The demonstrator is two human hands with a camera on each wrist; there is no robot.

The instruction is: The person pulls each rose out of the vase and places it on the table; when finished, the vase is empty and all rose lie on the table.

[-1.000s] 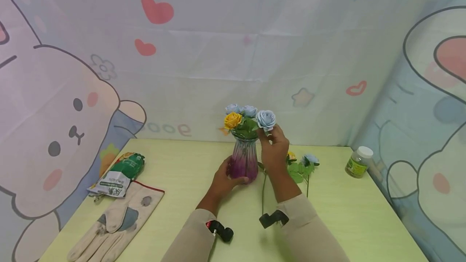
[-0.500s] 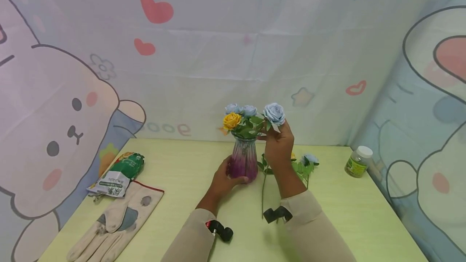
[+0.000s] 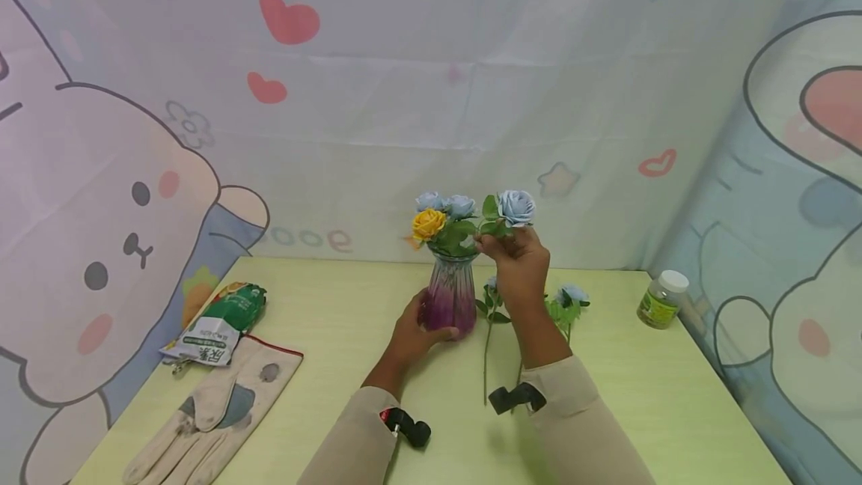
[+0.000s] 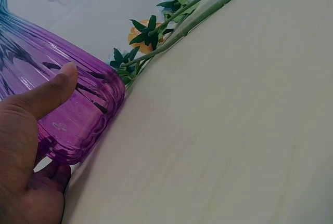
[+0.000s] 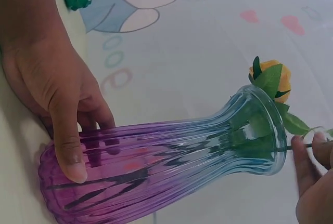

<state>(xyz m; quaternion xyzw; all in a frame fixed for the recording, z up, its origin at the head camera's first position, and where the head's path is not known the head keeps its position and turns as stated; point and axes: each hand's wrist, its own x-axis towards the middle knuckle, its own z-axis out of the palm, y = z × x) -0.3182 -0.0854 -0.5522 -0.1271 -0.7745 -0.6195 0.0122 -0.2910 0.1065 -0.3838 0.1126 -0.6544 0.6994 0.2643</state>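
Note:
My left hand (image 3: pixel 414 335) grips the lower part of a ribbed glass vase (image 3: pixel 451 294), purple below and clear blue at the neck. It stands upright, holding a yellow rose (image 3: pixel 429 224) and blue roses (image 3: pixel 461 206). My right hand (image 3: pixel 521 268) pinches the stem of another blue rose (image 3: pixel 516 208), whose bloom rises above the fingers, right of the others. In the right wrist view, the fingertips (image 5: pixel 302 154) are close to the vase rim (image 5: pixel 278 125), where the pinched stem crosses the mouth. Dark stems show through the glass.
Loose flowers lie right of the vase, one with a blue bloom (image 3: pixel 572 294); an orange-yellow bloom (image 4: pixel 138 34) shows in the left wrist view. A white-lidded jar (image 3: pixel 663 299) stands far right. At left lie a work glove (image 3: pixel 229 395) and a green-and-white packet (image 3: pixel 232 316).
My right hand has moved right and slightly up with the blue rose, parting its bloom from the bunch and showing its leaves. My left hand and the vase stay put.

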